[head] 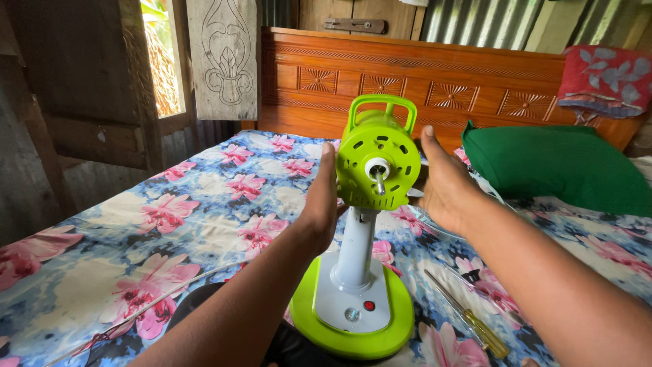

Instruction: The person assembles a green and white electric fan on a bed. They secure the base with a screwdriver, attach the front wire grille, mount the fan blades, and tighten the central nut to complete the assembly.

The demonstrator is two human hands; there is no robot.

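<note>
A bed [102,272] with a flowered sheet fills the near scene. At its far end stands a carved wooden headboard [407,75]. Daylight enters a window [161,58] far left, with corrugated metal walls [475,20] behind.

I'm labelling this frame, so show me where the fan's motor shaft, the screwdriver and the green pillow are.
motor shaft [379,182], head view, on the metal pin.
screwdriver [483,333], head view, on the yellow handle.
green pillow [557,166], head view, on the middle of its cover.

Floral bed [204,197] bears fan stand [353,299], screwdriver [468,316], green pillow [557,166].
</note>
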